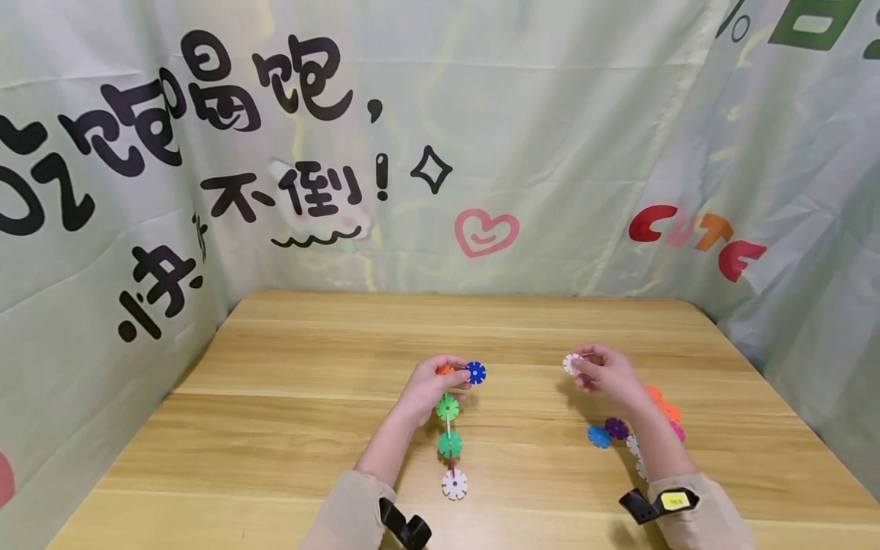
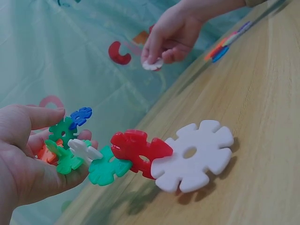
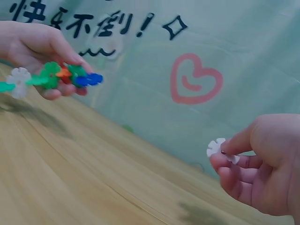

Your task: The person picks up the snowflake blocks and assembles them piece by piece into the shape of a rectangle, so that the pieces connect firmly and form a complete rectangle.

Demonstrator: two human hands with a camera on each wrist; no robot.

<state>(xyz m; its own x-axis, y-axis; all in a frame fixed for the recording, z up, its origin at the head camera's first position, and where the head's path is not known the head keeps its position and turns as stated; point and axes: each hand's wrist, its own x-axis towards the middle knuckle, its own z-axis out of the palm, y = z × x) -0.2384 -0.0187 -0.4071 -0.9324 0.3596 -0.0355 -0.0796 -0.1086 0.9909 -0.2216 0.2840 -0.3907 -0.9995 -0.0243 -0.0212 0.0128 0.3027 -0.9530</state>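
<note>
My left hand (image 1: 429, 386) grips one end of a chain of notched plastic flower discs, slotted into each other. In the left wrist view the chain runs from a blue disc (image 2: 81, 117) through green, orange and light green ones. Beyond these come a white, a teal and a red disc (image 2: 140, 150), then a large white end disc (image 2: 193, 156) close to the tabletop. Held well apart on the right, my right hand (image 1: 610, 374) pinches a single white disc (image 3: 220, 149) between thumb and fingers above the table.
On the wooden table (image 1: 309, 336), a second group of discs lies under the right forearm, with a light blue disc (image 1: 599, 436), a purple disc (image 1: 616, 428) and orange discs (image 1: 670, 411). A printed curtain (image 1: 550, 153) hangs behind and beside the table.
</note>
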